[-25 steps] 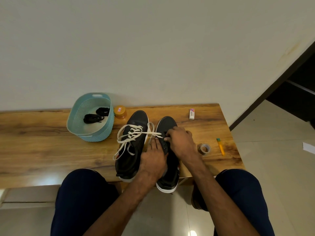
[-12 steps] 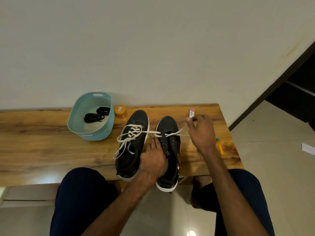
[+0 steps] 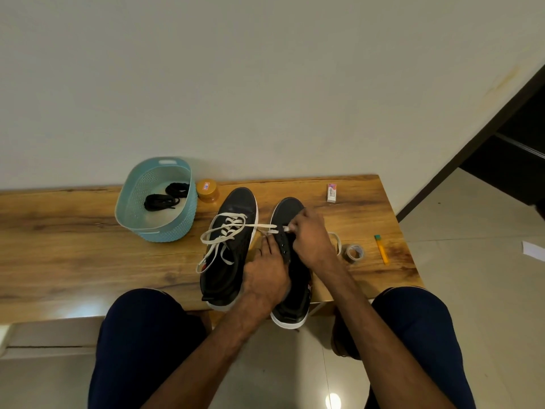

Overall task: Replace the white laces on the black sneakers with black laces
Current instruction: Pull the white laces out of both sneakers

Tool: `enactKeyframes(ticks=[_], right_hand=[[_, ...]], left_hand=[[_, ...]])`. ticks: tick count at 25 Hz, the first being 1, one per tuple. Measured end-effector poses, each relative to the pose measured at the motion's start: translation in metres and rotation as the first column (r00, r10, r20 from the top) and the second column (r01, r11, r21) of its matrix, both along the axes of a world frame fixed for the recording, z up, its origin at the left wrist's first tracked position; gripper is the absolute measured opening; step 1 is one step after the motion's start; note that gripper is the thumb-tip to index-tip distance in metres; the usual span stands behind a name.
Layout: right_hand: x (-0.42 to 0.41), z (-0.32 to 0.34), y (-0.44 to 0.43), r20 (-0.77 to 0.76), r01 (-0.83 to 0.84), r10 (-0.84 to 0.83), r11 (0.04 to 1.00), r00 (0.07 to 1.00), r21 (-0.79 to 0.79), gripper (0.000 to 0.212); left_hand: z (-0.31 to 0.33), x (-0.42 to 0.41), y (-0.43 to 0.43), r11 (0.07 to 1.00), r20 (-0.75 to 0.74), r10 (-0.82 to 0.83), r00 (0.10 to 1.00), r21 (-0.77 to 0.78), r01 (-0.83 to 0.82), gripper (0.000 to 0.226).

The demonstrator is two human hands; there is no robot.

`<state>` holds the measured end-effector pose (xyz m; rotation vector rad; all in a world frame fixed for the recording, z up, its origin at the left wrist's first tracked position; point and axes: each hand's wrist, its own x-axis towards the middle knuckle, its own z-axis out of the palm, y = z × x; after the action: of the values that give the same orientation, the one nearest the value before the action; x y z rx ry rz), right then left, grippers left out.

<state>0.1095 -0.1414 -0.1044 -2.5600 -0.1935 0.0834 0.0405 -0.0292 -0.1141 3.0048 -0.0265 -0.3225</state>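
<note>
The left hand (image 3: 267, 278) lies palm down, fingers stretched forward, pressing on the black canvas sneaker (image 3: 288, 206). The right hand (image 3: 312, 242) is curled just beyond it, thumb and fingertips pinching a flat white shoelace (image 3: 264, 226). Both bare forearms (image 3: 206, 349) reach in from below and converge.

Can't see most eyelets of R sneaker (image 3: 288, 208): under left hand (image 3: 267, 276) & right hand (image 3: 312, 243). Can't make out right-hand fingertips behind knuckles where white lace (image 3: 265, 226) runs in. Can't read labels on jar (image 3: 208, 191) or small box (image 3: 331, 193), too small. Only get part of paper sheet (image 3: 533, 250) at R edge, thighs (image 3: 141, 335) at bottom.
</note>
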Motion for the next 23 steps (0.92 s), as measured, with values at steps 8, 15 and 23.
enactKeyframes(ticks=[8, 15, 23], right_hand=[[0.014, 0.06, -0.063, -0.234, 0.502, -0.556, 0.395, 0.797, 0.769, 0.021], [0.01, 0.016, -0.032, 0.021, 0.253, -0.267, 0.932, 0.963, 0.26, 0.017], [-0.005, 0.019, -0.031, -0.384, -0.138, 0.137, 0.99, 0.913, 0.026, 0.054]], left_hand=[[0.005, 0.003, 0.002, 0.997, -0.039, 0.044, 0.998, -0.063, -0.047, 0.073], [0.026, 0.031, 0.01, 0.968, 0.267, -0.058, 0.962, -0.22, 0.12, 0.039], [0.006, 0.058, 0.008, 0.957, 0.116, -0.233, 0.965, -0.148, 0.249, 0.046]])
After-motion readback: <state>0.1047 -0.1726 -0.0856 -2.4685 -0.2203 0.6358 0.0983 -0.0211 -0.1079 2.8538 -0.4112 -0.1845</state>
